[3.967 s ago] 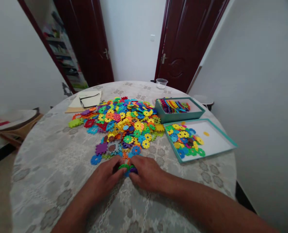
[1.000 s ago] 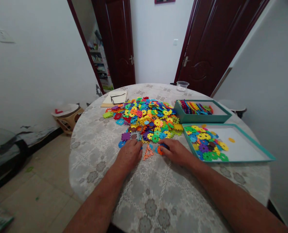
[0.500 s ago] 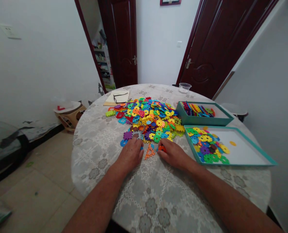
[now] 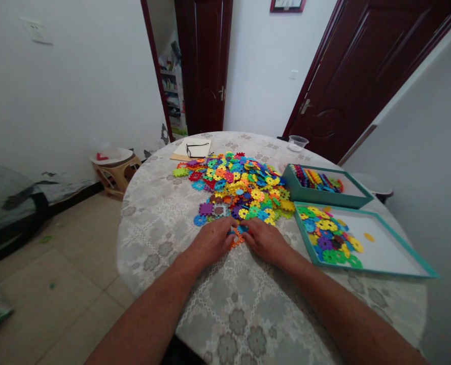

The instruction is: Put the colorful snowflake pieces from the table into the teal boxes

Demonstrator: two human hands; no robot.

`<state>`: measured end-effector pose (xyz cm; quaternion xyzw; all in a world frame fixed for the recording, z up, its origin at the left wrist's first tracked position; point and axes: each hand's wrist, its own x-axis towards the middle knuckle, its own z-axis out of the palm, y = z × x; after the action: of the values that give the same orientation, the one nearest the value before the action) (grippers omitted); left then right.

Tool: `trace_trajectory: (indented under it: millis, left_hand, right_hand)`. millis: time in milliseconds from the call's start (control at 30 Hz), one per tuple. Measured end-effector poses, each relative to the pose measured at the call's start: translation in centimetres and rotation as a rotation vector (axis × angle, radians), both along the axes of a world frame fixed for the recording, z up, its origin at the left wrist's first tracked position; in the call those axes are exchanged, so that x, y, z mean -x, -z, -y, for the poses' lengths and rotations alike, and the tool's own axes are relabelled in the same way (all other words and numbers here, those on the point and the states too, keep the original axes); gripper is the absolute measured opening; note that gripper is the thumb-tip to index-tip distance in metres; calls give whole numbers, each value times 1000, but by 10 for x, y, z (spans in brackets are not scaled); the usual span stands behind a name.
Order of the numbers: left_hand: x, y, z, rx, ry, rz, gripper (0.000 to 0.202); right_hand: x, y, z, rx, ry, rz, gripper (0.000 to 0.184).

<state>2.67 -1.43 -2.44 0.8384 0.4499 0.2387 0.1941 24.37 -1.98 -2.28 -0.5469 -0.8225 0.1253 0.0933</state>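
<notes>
My left hand [image 4: 214, 238] and my right hand [image 4: 265, 237] rest close together at the near edge of a heap of colourful plastic building pieces [image 4: 248, 185]. Fingers on both hands are curled inward around small interlocking pieces. Between the fingertips shows part of an orange triangular piece [image 4: 237, 239], with bits of blue at its sides. My fingers hide most of what they grip. Just beyond my left hand lie a purple square piece [image 4: 206, 209], a grey square piece [image 4: 221, 209] and a blue round piece [image 4: 200, 220].
A teal-edged tray [image 4: 396, 248] with loose notched discs stands at the right. Behind it is a teal box [image 4: 324, 196] of sorted pieces. Glasses [image 4: 197, 149] lie on a pad [image 4: 181, 148] at the back left. A clear bowl [image 4: 297, 143] sits at the far edge.
My two hands have drawn together over the orange triangular piece, which is now largely covered. The whole view has shifted slightly, with the table's things appearing further right.
</notes>
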Motion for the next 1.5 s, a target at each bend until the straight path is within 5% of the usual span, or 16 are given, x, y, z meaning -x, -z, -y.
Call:
trace_trajectory:
  millis: [333, 700, 867, 1133, 1500]
  left_hand:
    - [-2, 5, -3, 57, 47, -10, 10]
    - [-3, 3, -1, 20, 43, -143, 16]
    - [-1, 9, -4, -5, -15, -141, 15]
    - [-4, 6, -3, 17, 60, -94, 15]
    - [-7, 1, -2, 59, 21, 0, 13]
  right_hand:
    - [-5, -2, -2, 76, 13, -153, 12]
    - [-5, 3, -2, 42, 30, -156, 30]
    - [-4, 0, -3, 63, 54, -162, 24]
    - [-13, -9, -2, 149, 42, -241, 14]
    - [-11, -5, 13, 62, -35, -461, 10]
